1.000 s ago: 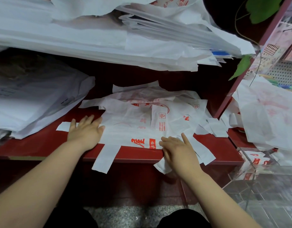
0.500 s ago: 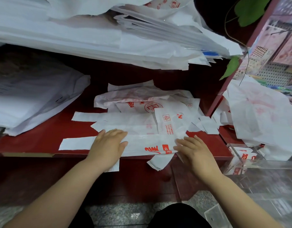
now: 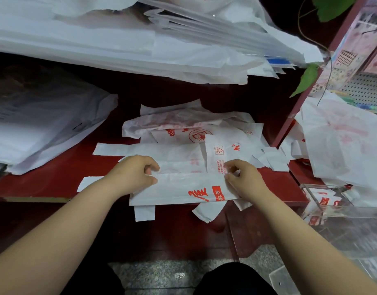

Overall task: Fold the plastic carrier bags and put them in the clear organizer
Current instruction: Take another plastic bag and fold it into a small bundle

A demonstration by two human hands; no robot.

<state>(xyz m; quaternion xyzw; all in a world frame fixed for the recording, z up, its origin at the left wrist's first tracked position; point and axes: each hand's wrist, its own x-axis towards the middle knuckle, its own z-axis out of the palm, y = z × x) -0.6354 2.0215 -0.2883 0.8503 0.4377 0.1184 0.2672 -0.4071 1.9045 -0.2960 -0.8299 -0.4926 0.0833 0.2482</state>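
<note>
The long folded carrier bag [image 3: 183,188] lies along the front edge of the red shelf [image 3: 55,173], red print facing up near its right end. It sits closer to the edge than a second ago, and the way it is handled has changed. Both palms pressed it flat half a second ago. Now the left hand [image 3: 134,175] and the right hand [image 3: 245,182] have curled, each pinching the band's far edge between thumb and fingers, one near each end. That suggests the crease is set and the next fold, or a lift, is about to start, so this bag is only partly folded and nowhere near stowed. Around it, a big stack of white bags [image 3: 119,43] overhangs from the shelf above, and another pile [image 3: 34,128] fills the left of the red shelf. More loose bags [image 3: 342,145] spill beyond the red post [image 3: 300,111]. Just behind the band lies a crumpled heap of unfolded bags [image 3: 194,133], touching it and likely to drag along. The clear organizer [image 3: 353,217] stands low at the right, below shelf level, with some folded bags already inside. A handle strip [image 3: 144,212] hangs over the shelf front and another [image 3: 88,183] sticks out left, and both may need tucking in. A green leaf [image 3: 306,79] dangles clear of the work.
</note>
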